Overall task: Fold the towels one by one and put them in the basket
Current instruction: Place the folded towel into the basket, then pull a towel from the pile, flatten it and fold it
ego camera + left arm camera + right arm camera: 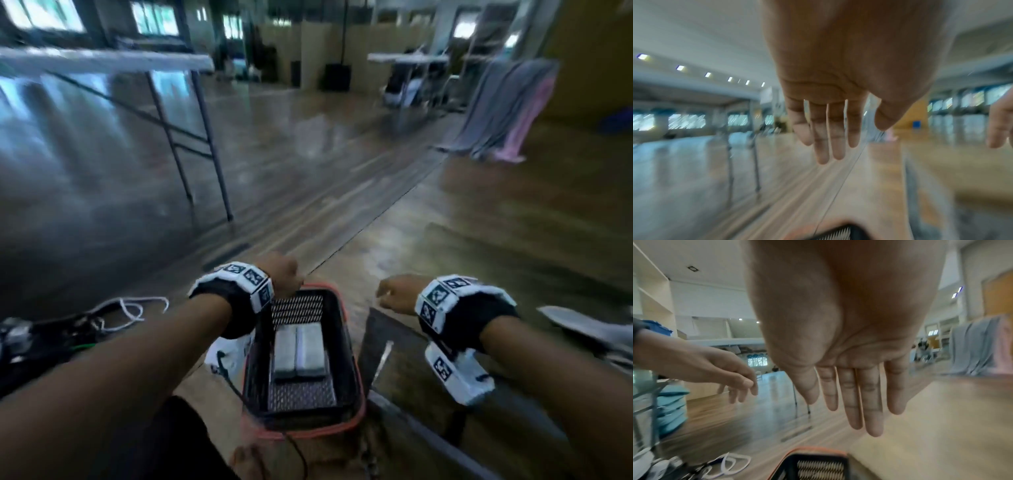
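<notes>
A big open hall we're in here — something like a community or sports hall. Wide polished wooden floor point(342, 144) running off into the distance, a long row of windows point(686, 121) down one side, recessed ceiling lights point(680, 67) overhead. Folding tables point(102, 61) with thin metal legs stand well apart, and grey and pink cloths point(507, 109) hang near a yellow wall point(589, 51) — plenty of bare space between everything.

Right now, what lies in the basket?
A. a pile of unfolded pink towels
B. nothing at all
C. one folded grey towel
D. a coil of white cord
C: the head view shows one folded grey towel lying flat on the floor of the basket, with both hands open above and holding nothing.
</notes>
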{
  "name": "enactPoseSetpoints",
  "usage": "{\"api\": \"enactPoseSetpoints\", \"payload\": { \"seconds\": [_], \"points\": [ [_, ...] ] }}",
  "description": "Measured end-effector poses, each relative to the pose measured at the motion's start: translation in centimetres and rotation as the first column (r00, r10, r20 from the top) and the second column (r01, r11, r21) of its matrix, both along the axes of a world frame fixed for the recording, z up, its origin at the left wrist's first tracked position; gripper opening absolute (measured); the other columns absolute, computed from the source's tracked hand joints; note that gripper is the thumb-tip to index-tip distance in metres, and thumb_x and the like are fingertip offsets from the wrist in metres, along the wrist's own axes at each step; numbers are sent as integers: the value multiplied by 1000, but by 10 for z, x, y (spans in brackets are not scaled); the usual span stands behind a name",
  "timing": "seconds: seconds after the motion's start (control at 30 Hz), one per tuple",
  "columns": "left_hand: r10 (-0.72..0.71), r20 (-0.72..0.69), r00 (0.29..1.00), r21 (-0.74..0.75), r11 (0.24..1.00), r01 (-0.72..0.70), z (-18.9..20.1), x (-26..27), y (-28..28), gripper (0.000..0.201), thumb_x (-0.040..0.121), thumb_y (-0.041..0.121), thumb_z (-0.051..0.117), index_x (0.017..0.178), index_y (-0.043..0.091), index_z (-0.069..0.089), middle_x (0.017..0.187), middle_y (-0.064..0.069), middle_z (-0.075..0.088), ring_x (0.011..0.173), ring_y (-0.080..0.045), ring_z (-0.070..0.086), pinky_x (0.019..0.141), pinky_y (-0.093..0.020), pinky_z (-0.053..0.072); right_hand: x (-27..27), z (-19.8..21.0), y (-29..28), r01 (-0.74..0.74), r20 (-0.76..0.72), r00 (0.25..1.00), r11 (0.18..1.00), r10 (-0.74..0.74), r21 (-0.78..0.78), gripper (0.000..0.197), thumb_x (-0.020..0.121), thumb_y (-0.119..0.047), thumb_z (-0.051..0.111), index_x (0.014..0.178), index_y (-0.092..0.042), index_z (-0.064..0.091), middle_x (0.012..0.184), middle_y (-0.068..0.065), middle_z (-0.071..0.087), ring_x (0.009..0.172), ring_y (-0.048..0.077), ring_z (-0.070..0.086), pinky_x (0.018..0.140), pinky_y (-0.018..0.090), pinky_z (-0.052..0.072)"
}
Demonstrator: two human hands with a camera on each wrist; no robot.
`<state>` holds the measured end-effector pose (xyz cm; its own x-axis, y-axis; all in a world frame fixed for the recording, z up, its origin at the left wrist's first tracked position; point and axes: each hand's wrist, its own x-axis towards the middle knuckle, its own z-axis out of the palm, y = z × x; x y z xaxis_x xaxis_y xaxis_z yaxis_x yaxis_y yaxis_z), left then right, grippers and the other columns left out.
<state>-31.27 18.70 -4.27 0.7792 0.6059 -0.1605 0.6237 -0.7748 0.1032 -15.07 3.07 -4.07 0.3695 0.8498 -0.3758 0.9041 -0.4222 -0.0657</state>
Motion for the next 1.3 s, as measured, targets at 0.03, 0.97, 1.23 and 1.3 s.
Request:
{"api": "enactPoseSetpoints", "payload": {
  "seconds": [0.03, 0.97, 1.23, 1.3],
  "points": [
    [-23, 30, 999, 42, 999, 21, 26, 0, -14, 38, 92, 37, 45, 112, 9, 61, 119, -18, 61, 107, -31, 58, 74, -27, 37, 0, 27, -22, 40, 24, 999, 999, -40, 24, 39, 96, -24, 44, 118, 5, 58, 124, 21, 60, 113, 34, 57, 93, 34, 44],
    [-807, 278, 521, -2, 542, 840, 11, 261, -333, 32, 90, 39, 45, 60, 26, 42, 63, 10, 45, 66, -19, 44, 58, -27, 33, 112, 47, -425, 775, 24, 626, 626, -779, 82, 31, 91, -23, 52, 122, -18, 57, 125, 5, 60, 115, 22, 54, 93, 28, 42],
    [-937, 187, 296, -50, 292, 955, -70, 321, -428, 28, 89, 18, 48, 113, 21, 62, 132, 2, 51, 125, -21, 42, 105, -43, 33, 130, -58, -468, 871, -158, 490, 487, -857, 62, 41, 86, -39, 58, 121, -18, 55, 123, 10, 58, 112, 25, 55, 95, 35, 45],
    [-952, 160, 263, -34, 261, 965, -78, 330, -446, 34, 87, 15, 48, 119, 22, 58, 140, 5, 44, 132, -19, 35, 107, -45, 31, 128, -77, -472, 842, -79, 539, 534, -839, 79, 55, 81, -48, 61, 126, -19, 49, 126, 7, 50, 116, 26, 50, 94, 40, 45]
  ]
}}
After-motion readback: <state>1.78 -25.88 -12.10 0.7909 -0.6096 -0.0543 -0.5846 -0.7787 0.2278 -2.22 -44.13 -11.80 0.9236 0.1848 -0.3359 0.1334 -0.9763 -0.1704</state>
